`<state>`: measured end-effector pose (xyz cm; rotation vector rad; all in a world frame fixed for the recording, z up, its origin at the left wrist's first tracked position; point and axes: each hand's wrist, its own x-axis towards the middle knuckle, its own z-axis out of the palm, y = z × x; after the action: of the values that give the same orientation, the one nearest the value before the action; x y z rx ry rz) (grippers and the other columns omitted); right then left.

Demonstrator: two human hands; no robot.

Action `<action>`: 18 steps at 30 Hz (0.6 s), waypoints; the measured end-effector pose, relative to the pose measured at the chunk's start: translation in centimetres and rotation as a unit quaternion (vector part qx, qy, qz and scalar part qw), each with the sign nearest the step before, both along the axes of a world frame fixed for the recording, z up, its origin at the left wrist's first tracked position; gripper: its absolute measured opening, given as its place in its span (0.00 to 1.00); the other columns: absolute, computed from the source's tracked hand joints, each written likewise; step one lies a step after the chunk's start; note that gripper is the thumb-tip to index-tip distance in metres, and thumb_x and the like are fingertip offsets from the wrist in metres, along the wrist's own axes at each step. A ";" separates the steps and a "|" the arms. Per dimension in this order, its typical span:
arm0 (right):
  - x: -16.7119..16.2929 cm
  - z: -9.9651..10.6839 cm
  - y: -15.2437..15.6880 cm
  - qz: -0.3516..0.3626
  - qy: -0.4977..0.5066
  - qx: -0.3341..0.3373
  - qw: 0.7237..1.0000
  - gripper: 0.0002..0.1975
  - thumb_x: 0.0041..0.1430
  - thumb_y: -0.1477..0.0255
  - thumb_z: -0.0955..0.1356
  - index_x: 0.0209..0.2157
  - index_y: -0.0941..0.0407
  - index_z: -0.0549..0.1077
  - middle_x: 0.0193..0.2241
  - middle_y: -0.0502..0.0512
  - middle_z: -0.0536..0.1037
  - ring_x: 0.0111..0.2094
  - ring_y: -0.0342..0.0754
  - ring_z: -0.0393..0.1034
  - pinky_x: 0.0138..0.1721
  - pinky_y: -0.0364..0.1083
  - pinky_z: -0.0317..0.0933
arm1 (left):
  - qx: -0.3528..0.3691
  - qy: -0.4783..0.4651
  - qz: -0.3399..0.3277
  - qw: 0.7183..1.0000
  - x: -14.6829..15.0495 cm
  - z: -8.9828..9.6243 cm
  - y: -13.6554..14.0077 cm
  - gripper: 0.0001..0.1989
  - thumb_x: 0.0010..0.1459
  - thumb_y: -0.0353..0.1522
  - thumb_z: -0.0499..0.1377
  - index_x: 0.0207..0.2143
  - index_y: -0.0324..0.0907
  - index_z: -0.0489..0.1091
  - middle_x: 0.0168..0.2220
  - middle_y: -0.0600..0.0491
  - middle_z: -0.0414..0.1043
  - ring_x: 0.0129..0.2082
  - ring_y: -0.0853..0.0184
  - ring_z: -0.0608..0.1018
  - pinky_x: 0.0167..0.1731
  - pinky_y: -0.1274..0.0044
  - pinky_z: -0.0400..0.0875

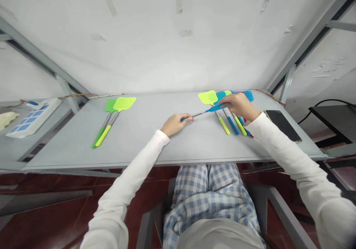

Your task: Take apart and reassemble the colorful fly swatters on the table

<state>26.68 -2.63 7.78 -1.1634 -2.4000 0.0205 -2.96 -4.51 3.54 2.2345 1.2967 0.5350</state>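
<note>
A blue fly swatter with a metal shaft is held between my two hands above the table. My left hand is closed round its blue handle, and most of that handle is hidden by the fingers. At the other end my right hand grips the blue head. Under and beside the right hand lie several more fly swatters, among them a yellow-green fly swatter and others in blue and red, partly covered. Off to the left, a green fly swatter and a yellow-green fly swatter lie side by side.
On the grey table, a dark phone lies at the right. A white wall stands behind. Metal frame posts rise at both sides. On the left surface sits a white and blue tray. Thin wires run along the back corners.
</note>
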 end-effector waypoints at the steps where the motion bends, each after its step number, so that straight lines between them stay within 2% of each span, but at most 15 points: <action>1: 0.0 0.2 0.0 0.005 -0.005 -0.005 1.000 0.13 0.60 0.75 0.64 0.37 0.53 0.81 0.36 0.53 0.82 0.37 0.50 0.75 0.39 0.46 0.64 | -0.005 -0.008 -0.002 1.000 0.0 -0.1 -0.1 0.23 0.63 0.48 0.47 0.39 0.46 0.77 0.29 0.55 0.73 0.27 0.69 0.67 0.33 0.77 0.60; 4: 0.2 1.0 0.2 0.011 -0.011 -0.012 1.000 0.13 0.63 0.69 0.63 0.42 0.52 0.79 0.39 0.54 0.81 0.40 0.51 0.74 0.43 0.47 0.64 | -0.037 -0.047 -0.008 0.998 0.0 -0.3 -0.4 0.23 0.61 0.50 0.49 0.39 0.44 0.74 0.34 0.54 0.74 0.33 0.67 0.71 0.37 0.77 0.62; 6: 0.4 1.3 0.4 -0.021 -0.012 0.012 1.000 0.16 0.63 0.64 0.64 0.50 0.52 0.75 0.45 0.58 0.78 0.47 0.54 0.71 0.48 0.51 0.62 | -0.080 -0.085 0.000 0.993 0.0 -0.3 -0.4 0.20 0.58 0.50 0.53 0.39 0.44 0.71 0.36 0.54 0.74 0.34 0.69 0.71 0.36 0.78 0.64; 9: 1.0 0.6 0.7 -0.144 0.022 0.077 0.986 0.26 0.64 0.58 0.62 0.59 0.55 0.64 0.53 0.64 0.71 0.54 0.59 0.64 0.53 0.57 0.57 | -0.189 -0.149 0.036 0.970 0.1 -0.7 -0.2 0.16 0.56 0.45 0.59 0.40 0.44 0.65 0.26 0.59 0.68 0.22 0.74 0.66 0.25 0.81 0.60; 11: 1.2 -1.0 0.9 -0.237 0.073 0.095 0.964 0.26 0.66 0.59 0.58 0.59 0.60 0.62 0.51 0.68 0.71 0.52 0.59 0.65 0.52 0.56 0.57 | -0.250 -0.212 0.068 0.942 0.4 -1.3 0.0 0.13 0.58 0.41 0.58 0.39 0.44 0.61 0.24 0.61 0.64 0.16 0.78 0.60 0.19 0.82 0.54; 13: 0.8 -3.2 0.7 -0.286 0.093 0.050 0.952 0.23 0.67 0.63 0.55 0.55 0.64 0.64 0.45 0.69 0.74 0.46 0.58 0.68 0.49 0.53 0.59 | -0.268 -0.271 0.101 0.919 1.0 -2.0 0.3 0.08 0.61 0.38 0.54 0.37 0.44 0.60 0.26 0.60 0.64 0.15 0.78 0.60 0.18 0.82 0.54; 14: 0.3 -4.3 0.5 -0.275 0.068 0.001 0.959 0.23 0.66 0.63 0.57 0.54 0.66 0.64 0.43 0.70 0.74 0.45 0.58 0.69 0.47 0.52 0.60 | -0.263 -0.288 0.115 0.914 1.5 -2.4 0.3 0.06 0.62 0.37 0.52 0.36 0.43 0.60 0.28 0.59 0.65 0.16 0.78 0.63 0.19 0.81 0.58; 16: -1.0 -6.1 -0.2 -0.249 -0.006 -0.059 0.967 0.25 0.62 0.62 0.62 0.53 0.67 0.63 0.44 0.71 0.75 0.45 0.60 0.69 0.45 0.51 0.59 | -0.231 -0.294 0.140 0.917 2.8 -3.1 0.5 0.06 0.63 0.35 0.51 0.34 0.42 0.62 0.30 0.57 0.67 0.23 0.75 0.70 0.27 0.79 0.65; 18: -2.4 -7.1 -1.0 -0.252 -0.075 -0.077 0.962 0.25 0.62 0.64 0.62 0.54 0.67 0.62 0.43 0.71 0.75 0.47 0.62 0.68 0.46 0.52 0.57 | -0.172 -0.274 0.170 0.931 4.3 -3.7 0.7 0.07 0.62 0.34 0.52 0.33 0.41 0.64 0.32 0.54 0.70 0.31 0.72 0.74 0.37 0.77 0.68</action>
<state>24.27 -3.61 0.68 -1.8788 -2.1841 -0.0464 1.30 -3.85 -0.14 1.4354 1.3433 0.9029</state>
